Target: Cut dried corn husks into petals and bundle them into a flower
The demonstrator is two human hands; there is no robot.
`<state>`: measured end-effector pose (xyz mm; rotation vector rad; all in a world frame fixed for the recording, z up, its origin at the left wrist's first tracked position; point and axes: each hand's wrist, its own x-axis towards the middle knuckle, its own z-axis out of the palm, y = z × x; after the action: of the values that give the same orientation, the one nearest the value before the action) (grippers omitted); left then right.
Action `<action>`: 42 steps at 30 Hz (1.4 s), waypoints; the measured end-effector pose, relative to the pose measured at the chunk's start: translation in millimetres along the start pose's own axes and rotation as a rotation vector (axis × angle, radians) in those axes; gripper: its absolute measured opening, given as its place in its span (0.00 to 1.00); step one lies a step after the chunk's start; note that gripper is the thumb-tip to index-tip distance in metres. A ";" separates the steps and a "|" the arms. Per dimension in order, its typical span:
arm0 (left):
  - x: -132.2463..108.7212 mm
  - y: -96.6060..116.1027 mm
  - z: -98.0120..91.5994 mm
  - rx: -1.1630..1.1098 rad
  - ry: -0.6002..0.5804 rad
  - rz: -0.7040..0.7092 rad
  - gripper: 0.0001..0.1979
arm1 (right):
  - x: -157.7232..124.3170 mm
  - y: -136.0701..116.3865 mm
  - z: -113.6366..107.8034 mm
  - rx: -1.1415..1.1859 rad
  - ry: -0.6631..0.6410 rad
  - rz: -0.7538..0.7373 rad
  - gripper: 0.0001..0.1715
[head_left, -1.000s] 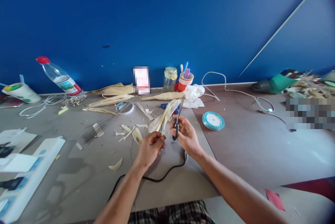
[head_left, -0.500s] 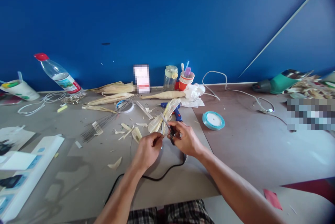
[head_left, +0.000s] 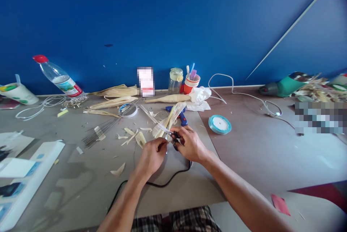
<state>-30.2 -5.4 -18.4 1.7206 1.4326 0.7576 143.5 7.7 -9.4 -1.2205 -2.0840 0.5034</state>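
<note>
My right hand [head_left: 191,143] grips a pair of scissors [head_left: 175,141] with black handles, blades pointing up and left. Beside it, my left hand [head_left: 152,154] is closed in a pinch close to the blades. What sits between its fingertips is too small to make out. Just beyond both hands lie pale dried corn husks [head_left: 173,114], partly behind the scissors. A blue glue gun [head_left: 183,118] rests behind them, partly covered by the husks and my right hand.
Husk scraps [head_left: 140,140] and a bundle of thin wires [head_left: 101,130] lie to the left, near a power strip [head_left: 35,177]. A ribbon spool [head_left: 219,124] is on the right. Along the blue wall stand a bottle [head_left: 63,80], a jar [head_left: 175,80] and a paper cup [head_left: 192,83]. A black cord [head_left: 173,180] crosses in front.
The scissors have turned so that their blades point more to the left, over the left fingertips. The thin brownish strip between the hands shows less. Both hands stay in nearly the same place.
</note>
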 end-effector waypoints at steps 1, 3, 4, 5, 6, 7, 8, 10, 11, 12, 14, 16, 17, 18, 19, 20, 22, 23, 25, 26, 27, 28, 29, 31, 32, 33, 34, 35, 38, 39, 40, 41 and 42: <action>-0.1 0.3 -0.5 -0.025 -0.008 -0.010 0.10 | -0.1 0.3 0.8 0.022 0.007 0.029 0.26; 0.0 0.2 -1.2 -0.122 -0.021 -0.040 0.09 | 0.3 0.3 2.3 0.153 0.047 0.136 0.23; 0.3 -0.1 -1.4 -0.196 -0.025 -0.063 0.08 | 1.0 -0.2 3.2 0.265 0.085 0.209 0.21; 0.7 -0.4 -1.4 -0.279 -0.029 -0.087 0.08 | 2.0 -1.2 4.5 0.399 0.137 0.285 0.20; 1.3 -0.6 -1.2 -0.366 -0.026 -0.111 0.09 | 3.4 -2.6 6.2 0.544 0.203 0.357 0.19; 1.8 -0.6 -0.8 -0.449 -0.016 -0.131 0.10 | 4.8 -4.4 8.4 0.685 0.270 0.421 0.20; 2.2 -0.5 -0.1 -0.523 0.000 -0.142 0.12 | 6.1 -6.6 11.0 0.804 0.340 0.474 0.21; 2.7 0.4 2.2 -0.641 0.031 -0.148 0.13 | 8.1 -11.7 17.3 0.976 0.427 0.549 0.22; 2.9 0.9 3.8 -0.691 0.042 -0.150 0.13 | 8.6 -14.2 20.6 1.029 0.444 0.569 0.23; 2.9 1.5 5.7 -0.737 0.048 -0.155 0.13 | 8.7 -16.6 23.8 1.064 0.451 0.579 0.24; 3.1 2.6 9.4 -0.814 0.055 -0.169 0.13 | 8.3 -20.5 29.1 1.101 0.451 0.584 0.25; 3.5 3.2 12.5 -0.877 0.064 -0.178 0.12 | 7.6 -22.9 32.7 1.117 0.442 0.585 0.25; 3.7 3.4 13.5 -0.905 0.069 -0.180 0.12 | 7.3 -23.4 33.9 1.123 0.437 0.585 0.25; 3.9 3.6 14.2 -0.929 0.074 -0.183 0.12 | 7.0 -23.6 35.0 1.128 0.435 0.583 0.25; 4.0 3.8 14.7 -0.950 0.077 -0.187 0.12 | 6.7 -23.4 36.0 1.130 0.434 0.578 0.25; 4.1 4.0 14.9 -0.964 0.080 -0.191 0.12 | 6.4 -23.1 37.0 1.129 0.434 0.573 0.25; 4.2 4.6 14.9 -0.977 0.085 -0.199 0.11 | 5.7 -22.3 39.2 1.121 0.435 0.562 0.25; 4.3 5.1 14.9 -0.983 0.085 -0.204 0.11 | 5.3 -22.1 40.3 1.114 0.434 0.558 0.25; 4.3 6.1 14.9 -1.000 0.090 -0.220 0.11 | 4.5 -22.1 41.8 1.102 0.430 0.549 0.25; 4.4 6.6 14.8 -1.009 0.094 -0.227 0.11 | 4.2 -22.4 42.1 1.096 0.424 0.544 0.25; 4.4 7.0 14.7 -1.018 0.099 -0.232 0.11 | 4.0 -22.8 42.0 1.092 0.416 0.539 0.25; 4.5 7.3 14.4 -1.025 0.102 -0.232 0.11 | 3.8 -23.2 41.6 1.086 0.405 0.535 0.24; 4.6 7.5 14.1 -1.031 0.102 -0.231 0.11 | 3.7 -23.7 41.0 1.079 0.395 0.530 0.24; 4.8 7.7 12.8 -1.046 0.096 -0.226 0.11 | 3.6 -24.4 39.7 1.059 0.376 0.518 0.23; 4.8 7.8 12.0 -1.055 0.090 -0.226 0.11 | 3.5 -24.6 39.3 1.048 0.369 0.510 0.23; 4.7 8.0 11.1 -1.064 0.084 -0.229 0.11 | 3.5 -24.8 39.0 1.037 0.360 0.502 0.23; 4.6 8.3 10.0 -1.071 0.078 -0.234 0.11 | 3.3 -25.0 39.0 1.027 0.350 0.493 0.24; 4.5 8.7 9.0 -1.078 0.073 -0.240 0.12 | 3.1 -25.1 39.2 1.018 0.339 0.484 0.24; 4.3 10.2 5.8 -1.100 0.069 -0.254 0.12 | 1.2 -24.6 39.7 0.983 0.316 0.449 0.23; 4.4 10.6 4.7 -1.108 0.074 -0.255 0.12 | 0.3 -23.7 39.2 0.964 0.310 0.431 0.23; 4.5 10.7 3.6 -1.115 0.081 -0.256 0.11 | -0.9 -22.4 38.1 0.936 0.298 0.411 0.23; 4.6 10.7 2.3 -1.120 0.090 -0.257 0.11 | -2.1 -20.5 36.4 0.897 0.275 0.390 0.24; 4.7 10.4 0.9 -1.121 0.102 -0.258 0.11 | -3.3 -18.1 34.0 0.844 0.245 0.372 0.25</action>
<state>-23.0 -1.8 -10.2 0.6287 0.9261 1.1925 109.5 -3.9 -23.4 -1.0577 -1.2049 1.1848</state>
